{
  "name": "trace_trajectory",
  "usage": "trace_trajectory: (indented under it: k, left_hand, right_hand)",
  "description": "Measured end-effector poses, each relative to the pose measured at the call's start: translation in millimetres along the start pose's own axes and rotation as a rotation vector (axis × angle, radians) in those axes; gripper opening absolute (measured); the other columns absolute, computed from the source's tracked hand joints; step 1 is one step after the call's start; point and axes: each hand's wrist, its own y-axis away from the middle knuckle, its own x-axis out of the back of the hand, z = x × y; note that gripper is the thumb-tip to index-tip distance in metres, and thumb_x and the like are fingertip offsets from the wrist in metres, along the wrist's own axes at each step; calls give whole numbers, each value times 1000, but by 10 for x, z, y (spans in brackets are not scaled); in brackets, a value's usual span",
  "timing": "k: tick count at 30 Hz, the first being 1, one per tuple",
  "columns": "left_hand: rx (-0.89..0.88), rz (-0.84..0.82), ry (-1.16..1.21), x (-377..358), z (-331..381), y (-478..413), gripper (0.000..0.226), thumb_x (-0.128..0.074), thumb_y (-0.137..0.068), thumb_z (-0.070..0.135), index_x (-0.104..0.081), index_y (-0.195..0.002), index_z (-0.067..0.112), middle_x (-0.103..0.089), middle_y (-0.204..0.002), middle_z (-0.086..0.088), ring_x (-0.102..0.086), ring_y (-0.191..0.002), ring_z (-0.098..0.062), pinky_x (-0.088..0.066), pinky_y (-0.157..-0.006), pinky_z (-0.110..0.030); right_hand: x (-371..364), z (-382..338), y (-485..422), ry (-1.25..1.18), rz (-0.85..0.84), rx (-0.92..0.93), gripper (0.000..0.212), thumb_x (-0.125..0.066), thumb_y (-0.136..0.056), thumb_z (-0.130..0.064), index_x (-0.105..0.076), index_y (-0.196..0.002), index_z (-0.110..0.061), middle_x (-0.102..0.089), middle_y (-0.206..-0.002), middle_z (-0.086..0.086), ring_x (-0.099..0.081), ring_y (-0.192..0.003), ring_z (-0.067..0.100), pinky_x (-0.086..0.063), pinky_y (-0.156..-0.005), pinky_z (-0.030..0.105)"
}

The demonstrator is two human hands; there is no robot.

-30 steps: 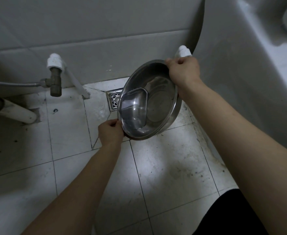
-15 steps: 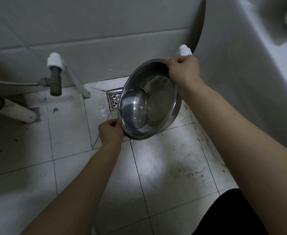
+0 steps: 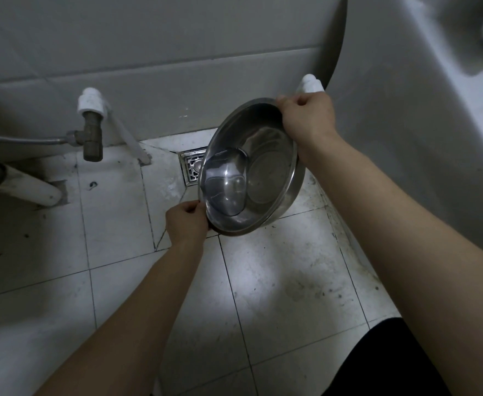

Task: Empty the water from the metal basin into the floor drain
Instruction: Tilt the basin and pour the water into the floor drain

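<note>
I hold a round metal basin (image 3: pixel 266 170) in the air, tilted steeply down to the left. A small pool of water (image 3: pixel 224 187) lies against its lower left wall. My left hand (image 3: pixel 187 221) pinches the lower left rim. My right hand (image 3: pixel 307 117) grips the upper right rim. The square metal floor drain (image 3: pixel 193 167) sits in the tiled floor just behind the basin's lowered edge, and the basin hides its right part.
A brass valve with a white cap (image 3: pixel 92 130) and a hose stick out of the wall at left. A white pipe (image 3: pixel 26 185) lies on the floor below it. A large white fixture (image 3: pixel 420 124) fills the right side. Stained floor tiles (image 3: pixel 277 281) spread beneath.
The water pool in the basin has shrunk a little and sits lower against the left wall. Both hands keep their grip and have hardly moved.
</note>
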Motion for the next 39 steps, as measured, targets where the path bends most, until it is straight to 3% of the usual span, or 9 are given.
trace_trajectory:
  k: [6, 10, 12, 16, 21, 25, 30, 36, 39]
  left_hand:
    - [9, 5, 4, -4, 15, -1, 16, -66, -96, 7, -72, -87, 19, -74, -84, -4, -74, -78, -23, -62, -76, -34]
    - [21, 14, 10, 2, 10, 1, 10, -67, -96, 9, -76, -97, 14, -74, -84, -3, -73, -77, -23, -62, -75, -34]
    - [23, 18, 6, -2, 14, 3, 11, -67, -95, 8, -77, -98, 12, -74, -82, -3, -73, -74, -20, -62, -72, -32]
    - [30, 24, 1, 3, 15, 1, 14, -67, -95, 7, -75, -91, 17, -72, -79, 1, -72, -73, -18, -61, -72, -31]
    - [39, 28, -1, -2, 8, -9, 15, -66, -95, 5, -77, -104, 10, -71, -79, 2, -72, -74, -19, -63, -75, -34]
    - [31, 22, -13, 2, 1, -2, 17, -65, -95, 5, -77, -106, 10, -73, -83, -1, -73, -78, -21, -63, -79, -36]
    - [17, 33, -24, 12, -14, 0, 17, -64, -95, 4, -77, -106, 9, -70, -79, 3, -70, -71, -16, -60, -71, -31]
    - [8, 27, -29, -8, -4, 10, 29, -65, -94, 3, -70, -74, 23, -68, -73, 5, -71, -74, -20, -62, -78, -35]
    - [15, 26, -16, -5, -12, 4, 17, -64, -95, 4, -75, -92, 16, -69, -78, 3, -71, -75, -20, -62, -81, -36]
  right_hand:
    - [2, -37, 22, 21, -19, -31, 30, -63, -100, -27, -72, -108, 0, -74, -106, 20, -73, -97, 30, -61, -94, 46]
    - [-1, -44, 41, 25, -25, -22, 24, -63, -101, -27, -72, -101, -4, -73, -105, 18, -72, -98, 29, -60, -96, 46]
    - [-4, -49, 63, 8, -15, -7, 22, -62, -101, -25, -72, -111, -8, -73, -112, 18, -72, -100, 30, -59, -98, 44]
    - [-13, -65, 118, -12, -1, 38, 46, -62, -100, -21, -53, -133, 9, -70, -122, 22, -67, -111, 29, -54, -100, 46]
    - [-16, -83, 134, -13, 19, 62, 40, -64, -100, -22, -61, -124, 10, -59, -140, 25, -59, -124, 31, -52, -104, 47]
    - [-17, -81, 147, -22, 13, 55, 38, -64, -99, -22, -62, -121, 9, -63, -136, 23, -64, -114, 28, -54, -104, 49]
    - [-12, -96, 178, -20, 11, 75, 41, -63, -100, -21, -59, -126, 10, -59, -141, 25, -60, -113, 22, -53, -103, 47]
    - [-7, -99, 178, -31, 33, 69, 35, -64, -100, -22, -61, -122, 5, -61, -140, 21, -62, -121, 27, -53, -95, 36]
    - [-7, -105, 196, -47, 17, 69, 43, -64, -100, -21, -57, -127, 12, -59, -140, 25, -62, -117, 28, -53, -102, 45]
